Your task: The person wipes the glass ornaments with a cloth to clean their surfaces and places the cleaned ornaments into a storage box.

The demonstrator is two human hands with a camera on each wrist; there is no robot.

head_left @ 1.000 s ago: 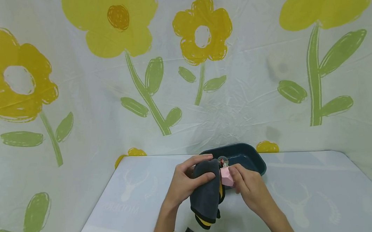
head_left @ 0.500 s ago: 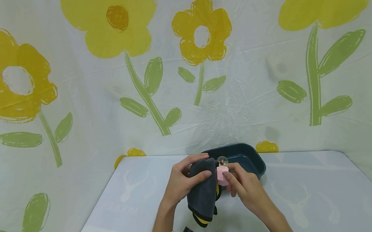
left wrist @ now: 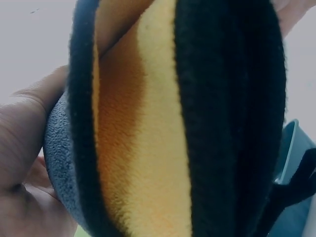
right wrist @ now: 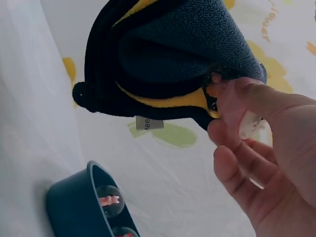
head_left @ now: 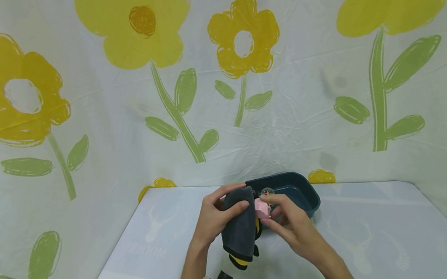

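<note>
My left hand [head_left: 212, 216] grips a folded plush cloth [head_left: 238, 225], dark grey outside and yellow inside, with black edging. Its thumb lies across the grey side. My right hand [head_left: 298, 224] pinches a small pink faceted ornament [head_left: 262, 208] between thumb and fingers, right at the cloth's right edge. In the right wrist view the pink ornament [right wrist: 233, 104] shows a whitish part on the palm side, and its other end meets the cloth fold. The left wrist view looks into the yellow lining [left wrist: 158, 123]; the left fingertips are hidden there.
Behind the hands a dark blue tray [head_left: 291, 179] stands on the pale patterned table [head_left: 167, 226]. Clear globes [right wrist: 109, 200] with small figures inside sit in it. A flower-printed sheet [head_left: 301, 110] hangs behind the table.
Both hands have shifted slightly left with the cloth and ornament. The right fingers have changed their hold and the pink ornament has turned against the cloth. The tray has stayed put.
</note>
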